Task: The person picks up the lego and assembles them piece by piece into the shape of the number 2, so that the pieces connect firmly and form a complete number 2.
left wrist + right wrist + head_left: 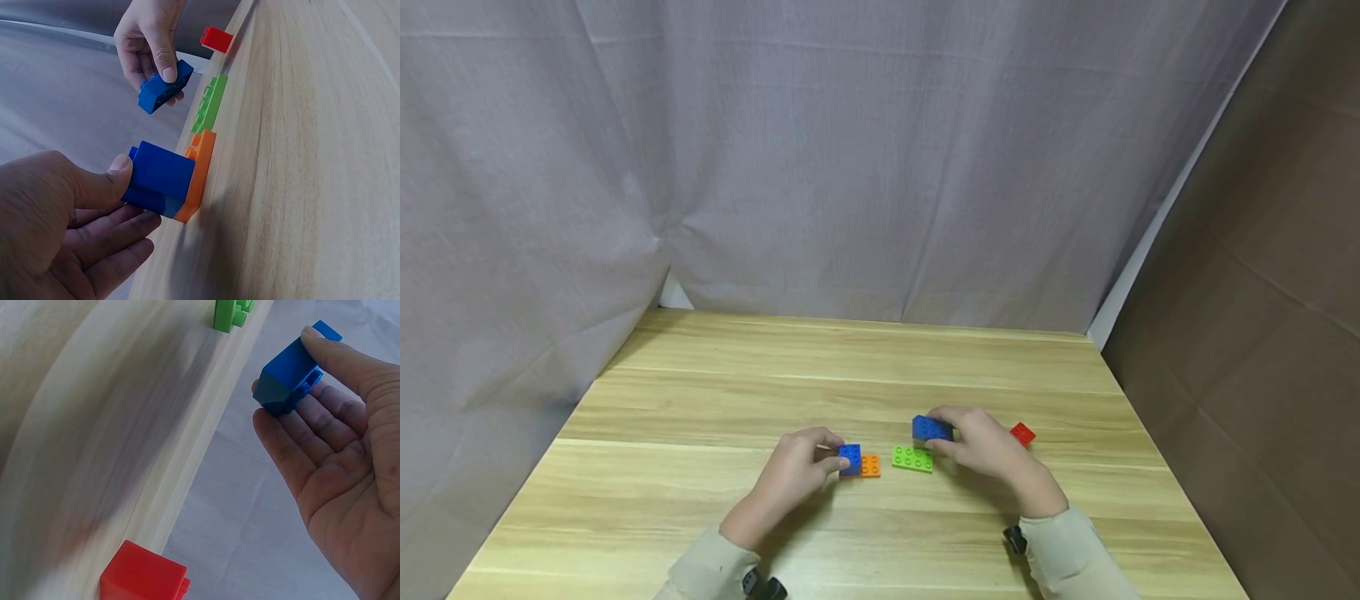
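Note:
My left hand (795,469) pinches a blue toy brick (161,175) between thumb and fingers. That brick sits on the left part of an orange brick (871,466), whose right-hand studs show. Held up off the table in my right hand (983,446) is a second blue brick (290,372), gripped by thumb and fingertips and tilted in the left wrist view. Just below and left of it, a flat green brick (912,459) lies studs up on the table, a small gap away from the orange one.
A red brick (1022,434) lies on the wooden table (820,367) beyond the right hand. Grey curtains (865,167) hang behind the table's far edge, and a brown cloth (1255,350) hangs along the right side.

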`<state>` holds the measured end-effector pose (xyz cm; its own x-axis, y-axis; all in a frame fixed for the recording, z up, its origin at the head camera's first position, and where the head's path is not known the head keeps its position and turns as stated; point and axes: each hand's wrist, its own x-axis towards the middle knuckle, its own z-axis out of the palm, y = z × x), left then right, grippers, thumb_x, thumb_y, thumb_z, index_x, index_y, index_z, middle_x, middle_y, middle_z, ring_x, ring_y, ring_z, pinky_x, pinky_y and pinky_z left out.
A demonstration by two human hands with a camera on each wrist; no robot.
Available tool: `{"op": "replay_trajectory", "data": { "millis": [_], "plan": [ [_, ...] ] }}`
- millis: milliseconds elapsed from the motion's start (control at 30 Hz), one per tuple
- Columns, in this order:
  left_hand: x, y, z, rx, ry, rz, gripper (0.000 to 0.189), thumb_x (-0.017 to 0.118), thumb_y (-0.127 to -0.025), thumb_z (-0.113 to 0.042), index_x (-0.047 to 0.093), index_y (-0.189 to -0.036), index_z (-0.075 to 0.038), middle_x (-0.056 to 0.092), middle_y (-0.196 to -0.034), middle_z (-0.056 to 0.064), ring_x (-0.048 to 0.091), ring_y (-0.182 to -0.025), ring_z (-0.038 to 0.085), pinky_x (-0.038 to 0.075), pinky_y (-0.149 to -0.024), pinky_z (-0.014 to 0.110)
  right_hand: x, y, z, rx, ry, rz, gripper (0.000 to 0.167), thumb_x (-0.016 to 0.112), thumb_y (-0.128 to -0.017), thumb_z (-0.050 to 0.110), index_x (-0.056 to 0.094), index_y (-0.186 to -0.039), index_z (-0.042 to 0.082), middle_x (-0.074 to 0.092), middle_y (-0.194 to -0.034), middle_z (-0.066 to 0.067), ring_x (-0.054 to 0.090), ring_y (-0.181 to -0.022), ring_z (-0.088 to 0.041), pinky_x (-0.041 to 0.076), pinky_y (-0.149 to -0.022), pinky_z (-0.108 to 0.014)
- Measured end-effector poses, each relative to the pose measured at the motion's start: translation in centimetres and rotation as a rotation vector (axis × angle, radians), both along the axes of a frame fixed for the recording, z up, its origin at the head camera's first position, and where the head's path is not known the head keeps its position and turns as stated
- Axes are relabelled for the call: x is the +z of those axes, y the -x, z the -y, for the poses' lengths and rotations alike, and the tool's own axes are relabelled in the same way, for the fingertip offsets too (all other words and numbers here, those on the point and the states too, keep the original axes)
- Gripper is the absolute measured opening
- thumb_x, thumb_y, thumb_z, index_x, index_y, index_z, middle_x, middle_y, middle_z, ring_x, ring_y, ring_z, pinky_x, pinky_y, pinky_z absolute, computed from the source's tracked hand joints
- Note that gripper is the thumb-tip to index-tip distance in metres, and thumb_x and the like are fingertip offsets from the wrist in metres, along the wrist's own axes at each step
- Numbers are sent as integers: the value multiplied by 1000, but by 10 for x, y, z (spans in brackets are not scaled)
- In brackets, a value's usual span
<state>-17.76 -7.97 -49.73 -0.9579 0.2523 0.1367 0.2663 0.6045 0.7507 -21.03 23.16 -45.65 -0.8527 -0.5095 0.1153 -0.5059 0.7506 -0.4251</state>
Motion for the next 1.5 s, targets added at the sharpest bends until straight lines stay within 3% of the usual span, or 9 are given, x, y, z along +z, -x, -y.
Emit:
{"op": "replay_trajectory", "data": {
  "millis": [1167,1500],
  "plan": [
    [3,1,0,2,22,-31,24,82,-85,-26,74,-104,-14,74,-101,-3,69,-90,11,57,-88,37,3,0,8,24,-22,-4,36,76,-92,27,68,-122,11,71,-116,-3,67,-103,-15,58,-86,-36],
    [2,-2,0,2,13,-10,23,82,-86,-26,74,-104,-14,74,-102,-2,70,-91,12,58,-87,38,1,-2,10,16,-31,-1,37,76,-92,27,68,-123,10,71,-118,-4,67,-105,-16,58,-87,-38]
  ]
}}
